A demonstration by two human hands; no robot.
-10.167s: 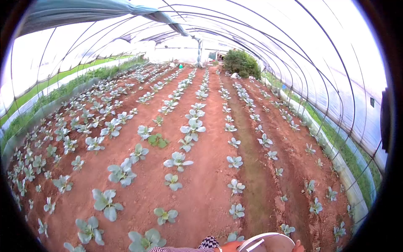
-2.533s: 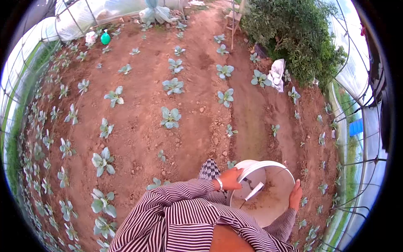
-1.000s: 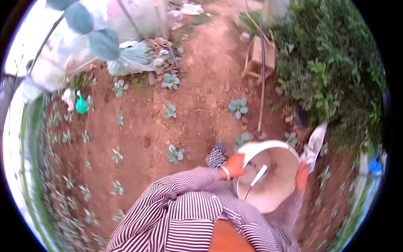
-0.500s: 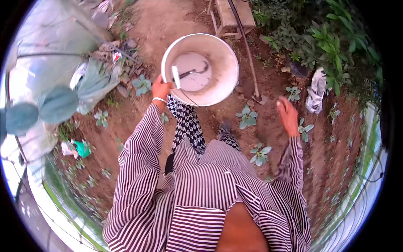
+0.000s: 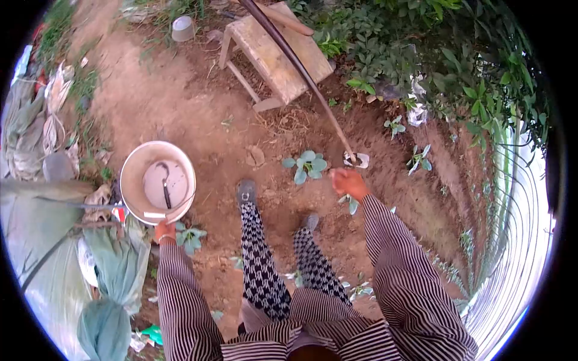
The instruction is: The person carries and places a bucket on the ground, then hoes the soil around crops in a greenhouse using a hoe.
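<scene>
A white bucket (image 5: 187, 165) is at the left, close to the ground, with my left hand (image 5: 165, 231) closed at its near rim, by the white handle grip (image 5: 155, 215). Inside the bucket lies a small sickle-like tool with a black handle (image 5: 167, 195) and a dark curved blade. My right hand (image 5: 350, 183) hangs over the soil with loosely bent fingers and nothing visible in them. Just beyond it stands a long-handled tool (image 5: 328, 111), its head at the soil and its shaft leaning across a wooden bench (image 5: 271, 51).
Young leafy plants grow around my feet, one (image 5: 306, 166) in front of my right hand. Dense green bushes (image 5: 385, 54) fill the upper right. Plastic sheeting (image 5: 36, 234) lines the left side. A small pale pot (image 5: 182, 29) sits on the ground beyond the path.
My left hand has swung the bucket left, away from my legs. My view has shifted forward, bringing more of the bench into sight. The right hand is now closer to the long-handled tool's lower end.
</scene>
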